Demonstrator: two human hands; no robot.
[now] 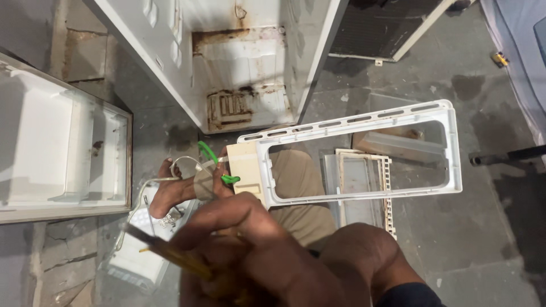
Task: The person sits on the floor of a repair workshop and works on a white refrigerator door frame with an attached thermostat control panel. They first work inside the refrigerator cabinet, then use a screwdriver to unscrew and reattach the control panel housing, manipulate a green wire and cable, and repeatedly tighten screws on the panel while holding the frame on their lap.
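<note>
Stained grey concrete floor [483,227]; rusty fridge cabinet [239,68].

1 white frame [455,148], 1 screwdriver [170,254], 2 green clips [208,152], 2 fridge cabinets [62,153], 1 clear tray [398,145].

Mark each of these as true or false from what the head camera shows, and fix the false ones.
1. A white rectangular plastic frame rests across the person's lap. True.
2. A hand near the camera grips a yellow-handled tool. True.
3. The floor is covered in green carpet. False: it is bare grey concrete with stains.
4. The pliers by the frame's corner have red handles. False: the pliers have green handles.
5. An open white appliance cabinet with rust marks inside stands ahead of the person. True.
</note>
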